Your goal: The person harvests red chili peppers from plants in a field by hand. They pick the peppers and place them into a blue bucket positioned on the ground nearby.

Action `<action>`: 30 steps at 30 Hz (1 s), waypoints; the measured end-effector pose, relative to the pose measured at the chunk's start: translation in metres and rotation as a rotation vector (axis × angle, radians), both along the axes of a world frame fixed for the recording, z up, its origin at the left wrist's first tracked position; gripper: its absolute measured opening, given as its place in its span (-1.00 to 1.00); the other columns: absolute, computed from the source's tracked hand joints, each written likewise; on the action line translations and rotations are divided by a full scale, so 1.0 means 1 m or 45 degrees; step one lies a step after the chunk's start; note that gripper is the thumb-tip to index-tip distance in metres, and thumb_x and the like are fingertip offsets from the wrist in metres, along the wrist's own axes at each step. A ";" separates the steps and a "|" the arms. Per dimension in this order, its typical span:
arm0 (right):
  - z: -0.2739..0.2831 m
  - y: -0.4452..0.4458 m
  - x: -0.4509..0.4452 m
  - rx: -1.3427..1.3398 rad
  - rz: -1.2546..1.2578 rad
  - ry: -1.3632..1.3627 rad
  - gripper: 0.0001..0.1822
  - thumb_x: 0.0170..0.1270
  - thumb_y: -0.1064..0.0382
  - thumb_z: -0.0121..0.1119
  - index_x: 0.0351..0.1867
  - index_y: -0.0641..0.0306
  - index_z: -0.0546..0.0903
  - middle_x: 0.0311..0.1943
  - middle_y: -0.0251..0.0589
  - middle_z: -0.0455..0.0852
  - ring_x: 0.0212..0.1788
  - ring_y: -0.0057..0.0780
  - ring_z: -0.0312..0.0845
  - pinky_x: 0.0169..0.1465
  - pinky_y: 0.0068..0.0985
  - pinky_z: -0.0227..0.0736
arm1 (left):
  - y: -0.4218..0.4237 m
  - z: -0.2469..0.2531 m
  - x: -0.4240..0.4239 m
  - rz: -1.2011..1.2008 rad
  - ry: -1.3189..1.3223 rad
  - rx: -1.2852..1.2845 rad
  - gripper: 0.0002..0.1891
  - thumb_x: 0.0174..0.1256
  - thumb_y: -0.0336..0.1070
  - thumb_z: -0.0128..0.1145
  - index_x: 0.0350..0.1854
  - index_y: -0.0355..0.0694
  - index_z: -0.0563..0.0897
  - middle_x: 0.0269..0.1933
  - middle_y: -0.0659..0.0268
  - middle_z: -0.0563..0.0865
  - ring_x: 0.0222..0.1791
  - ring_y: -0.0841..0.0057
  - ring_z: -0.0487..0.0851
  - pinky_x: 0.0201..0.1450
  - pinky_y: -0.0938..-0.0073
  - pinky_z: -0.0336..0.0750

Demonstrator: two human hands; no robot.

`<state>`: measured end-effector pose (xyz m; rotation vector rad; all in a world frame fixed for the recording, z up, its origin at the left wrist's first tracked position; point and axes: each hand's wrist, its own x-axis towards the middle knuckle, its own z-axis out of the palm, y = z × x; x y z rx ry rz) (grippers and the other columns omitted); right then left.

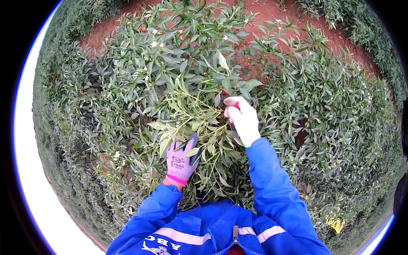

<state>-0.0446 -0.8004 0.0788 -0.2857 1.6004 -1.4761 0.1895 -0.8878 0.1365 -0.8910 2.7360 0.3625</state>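
Observation:
My right hand [244,119], in a white knit glove, is closed at the upper middle of the plant. A red chili pepper [236,105] shows between its thumb and fingers. Lower and to the left, my left hand [181,161] wears a lilac glove with a pink cuff. It rests against bent chili branches [191,118] whose pale leaf undersides are turned up. Leaves and a green chili pepper [180,147] partly cover its fingers, so its grip is unclear. Another red chili pepper [224,92] hangs just above my right hand.
Dense chili plants [322,127] with white flowers and green and red pods surround me on all sides. Reddish soil [271,12] lies beyond the plants ahead. A yellow object [336,224] sits among leaves at lower right. My blue jacket [220,220] touches the foliage.

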 end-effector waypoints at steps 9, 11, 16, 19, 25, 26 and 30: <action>-0.006 -0.041 -0.024 0.635 0.499 1.251 -0.70 0.38 -0.01 0.14 -0.09 0.15 0.56 -0.29 -0.07 0.73 -0.26 -0.04 0.69 -0.17 -0.13 0.55 | 0.009 -0.007 0.010 -0.013 0.111 0.130 -0.26 0.00 -0.17 0.39 0.36 0.01 0.49 0.05 0.16 0.67 0.04 0.08 0.55 0.13 0.09 0.40; -0.009 -0.036 -0.029 0.592 0.357 1.169 -0.69 0.39 -0.02 0.13 -0.12 0.16 0.57 -0.32 -0.03 0.74 -0.26 0.01 0.68 -0.16 -0.11 0.54 | 0.011 -0.019 0.020 0.023 0.080 0.156 -0.08 -0.13 -0.06 0.45 0.45 0.21 0.39 0.05 0.15 0.62 0.11 0.09 0.51 0.23 0.00 0.28; -0.029 -0.014 -0.030 0.235 -0.047 0.315 -0.73 0.37 0.06 0.14 -0.23 0.22 0.64 -0.58 -0.22 0.65 -0.54 -0.38 0.55 -0.42 -0.39 0.40 | 0.016 -0.026 0.024 -0.048 0.081 0.078 -0.16 -0.03 -0.02 0.41 0.44 0.19 0.41 0.04 0.12 0.64 0.13 0.05 0.52 0.21 -0.03 0.29; -0.016 -0.001 -0.030 0.138 -0.098 -0.505 -0.77 0.38 0.11 0.14 -0.22 0.22 0.64 -0.64 -0.44 0.54 -0.65 -0.72 0.27 -0.56 -0.65 0.12 | 0.019 -0.011 0.015 -0.025 0.012 0.112 -0.26 0.09 -0.03 0.33 0.43 0.16 0.43 0.03 0.11 0.65 0.07 0.09 0.56 0.17 -0.04 0.30; 0.008 0.019 -0.009 -0.055 0.032 -0.501 -0.83 0.36 0.21 0.15 -0.13 0.22 0.63 -0.54 -0.44 0.61 -0.62 -0.80 0.24 -0.55 -0.73 0.05 | 0.022 -0.009 0.014 -0.085 0.090 0.017 -0.36 0.13 -0.06 0.32 0.34 0.06 0.51 -0.04 0.13 0.69 0.00 0.10 0.60 0.07 0.03 0.38; 0.012 0.023 -0.010 -0.058 0.083 -0.446 -0.83 0.35 0.23 0.16 -0.12 0.22 0.63 -0.52 -0.42 0.63 -0.61 -0.80 0.26 -0.54 -0.73 0.06 | 0.023 -0.007 0.011 -0.102 0.058 -0.027 -0.39 0.13 -0.07 0.33 0.30 0.01 0.55 -0.07 0.16 0.71 -0.01 0.11 0.61 0.04 0.05 0.42; 0.024 0.020 -0.021 -0.144 0.178 -0.328 -0.83 0.27 0.26 0.24 -0.18 0.27 0.63 -0.47 -0.38 0.66 -0.56 -0.76 0.31 -0.49 -0.69 0.16 | 0.026 -0.004 0.005 -0.081 0.107 -0.016 -0.44 0.14 -0.07 0.33 0.25 0.04 0.58 -0.19 0.21 0.74 -0.12 0.17 0.66 -0.06 0.11 0.48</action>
